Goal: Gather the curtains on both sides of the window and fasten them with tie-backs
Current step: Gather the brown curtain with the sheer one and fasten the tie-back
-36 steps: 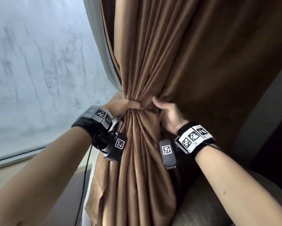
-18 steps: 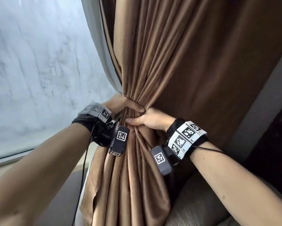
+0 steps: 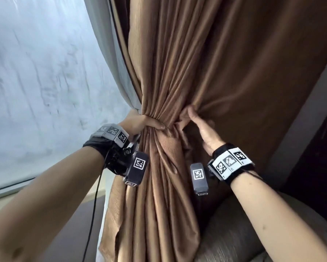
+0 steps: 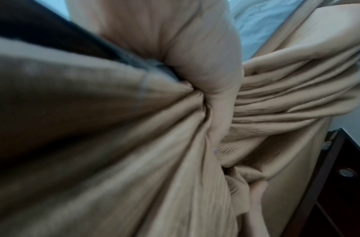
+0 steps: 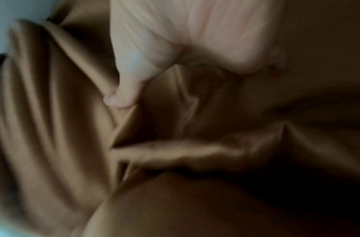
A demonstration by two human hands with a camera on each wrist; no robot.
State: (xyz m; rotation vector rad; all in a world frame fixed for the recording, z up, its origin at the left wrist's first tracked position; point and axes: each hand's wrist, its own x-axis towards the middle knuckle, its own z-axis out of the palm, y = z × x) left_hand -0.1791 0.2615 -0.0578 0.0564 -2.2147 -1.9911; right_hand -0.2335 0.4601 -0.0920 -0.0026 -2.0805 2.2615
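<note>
A brown curtain (image 3: pixel 177 63) hangs right of the window and is bunched at mid-height. My left hand (image 3: pixel 147 122) grips the gathered waist from the left, fingers wrapped round the front of the bunch; the left wrist view shows that hand (image 4: pixel 205 67) squeezing the folds (image 4: pixel 134 160) tight. My right hand (image 3: pixel 198 121) is just right of the bunch and holds a further fold, fingertips buried in the cloth. In the blurred right wrist view the thumb (image 5: pixel 122 93) presses on the fabric (image 5: pixel 43 112). No tie-back shows in any view.
The window pane (image 3: pixel 36 82) fills the left, with a grey lining (image 3: pixel 119 63) along the curtain's edge and a sill (image 3: pixel 11 190) below. An upholstered seat (image 3: pixel 234 233) sits at lower right. Dark furniture (image 3: pixel 321 148) stands at far right.
My right hand has left the spot beside the left hand's fingers and moved right and up, taking hold of a fold farther out. The left hand keeps its grip on the bunch.
</note>
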